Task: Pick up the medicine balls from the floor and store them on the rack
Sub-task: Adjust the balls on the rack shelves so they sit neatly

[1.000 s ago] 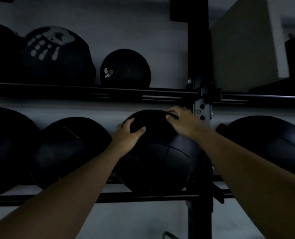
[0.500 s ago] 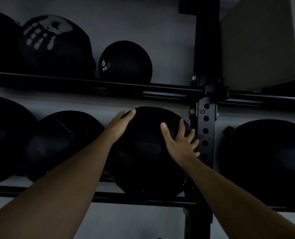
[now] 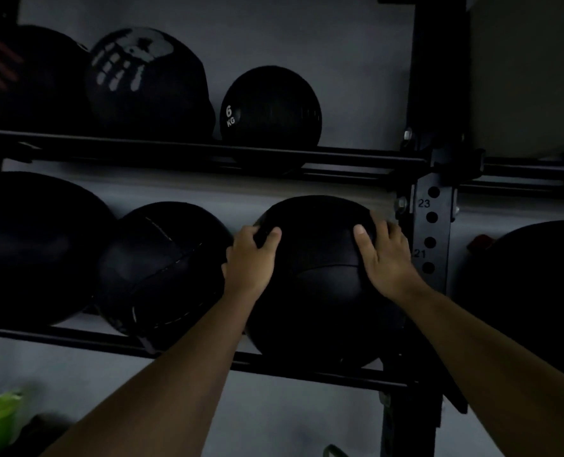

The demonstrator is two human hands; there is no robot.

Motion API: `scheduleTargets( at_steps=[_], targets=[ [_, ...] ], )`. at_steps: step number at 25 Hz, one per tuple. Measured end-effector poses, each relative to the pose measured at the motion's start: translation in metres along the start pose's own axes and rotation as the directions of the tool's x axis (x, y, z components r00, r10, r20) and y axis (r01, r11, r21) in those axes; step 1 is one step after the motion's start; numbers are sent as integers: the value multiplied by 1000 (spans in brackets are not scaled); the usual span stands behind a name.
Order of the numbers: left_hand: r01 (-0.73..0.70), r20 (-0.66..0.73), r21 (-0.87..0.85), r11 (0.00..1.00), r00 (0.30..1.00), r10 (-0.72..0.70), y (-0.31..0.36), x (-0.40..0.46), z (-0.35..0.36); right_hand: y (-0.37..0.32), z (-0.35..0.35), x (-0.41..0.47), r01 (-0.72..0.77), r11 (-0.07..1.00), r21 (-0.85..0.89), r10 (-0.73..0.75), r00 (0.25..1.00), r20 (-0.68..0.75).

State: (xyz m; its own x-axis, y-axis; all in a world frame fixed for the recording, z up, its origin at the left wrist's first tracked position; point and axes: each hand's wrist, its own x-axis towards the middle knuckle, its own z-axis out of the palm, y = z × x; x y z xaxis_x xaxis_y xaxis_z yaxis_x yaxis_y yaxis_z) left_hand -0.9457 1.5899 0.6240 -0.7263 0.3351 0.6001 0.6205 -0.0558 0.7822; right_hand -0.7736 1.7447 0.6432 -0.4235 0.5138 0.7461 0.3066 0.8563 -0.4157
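Hands [image 3: 316,258] on medicine ball [image 3: 320,291], black rack [image 3: 307,371]

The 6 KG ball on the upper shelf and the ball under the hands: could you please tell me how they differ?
The 6 KG ball looks smaller and sits untouched on the upper shelf; the held ball looks larger, rests on the lower rail, with the left hand and right hand on it. Only the first shows white lettering. Both are black.

Medicine ball [image 3: 316,291] fills its slot: stitched ball [image 3: 161,268] close left, numbered upright [image 3: 432,232] tight right, upper shelf rail [image 3: 208,153] just above. Open room only toward the camera.
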Motion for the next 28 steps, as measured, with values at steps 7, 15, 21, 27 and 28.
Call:
scheduleTargets(
  at_steps=[7, 15, 21, 27, 28],
  targets=[
    [33, 96, -122, 992, 995, -21, 3, 34, -25, -57, 15, -7, -270, 962, -30, 268, 962, -58],
    [-1, 83, -223, 975, 996, 20, -8, 48, 13, -38, 24, 13, -155, 986, -65, 140, 972, -191],
    [-39, 83, -155, 987, 995, 52, -15, 31, 9, -27, 11, 14, -64, 998, 0, 64, 993, -103],
    [-71, 163, -151, 986, 982, 96, -6, 18, 0, -27, 4, 11, -38, 999, 3, 38, 996, -77],
    [-68, 183, -123, 990, 979, 90, -5, 17, -2, -29, 3, 11, -41, 999, -1, 40, 997, -66]
  ],
)
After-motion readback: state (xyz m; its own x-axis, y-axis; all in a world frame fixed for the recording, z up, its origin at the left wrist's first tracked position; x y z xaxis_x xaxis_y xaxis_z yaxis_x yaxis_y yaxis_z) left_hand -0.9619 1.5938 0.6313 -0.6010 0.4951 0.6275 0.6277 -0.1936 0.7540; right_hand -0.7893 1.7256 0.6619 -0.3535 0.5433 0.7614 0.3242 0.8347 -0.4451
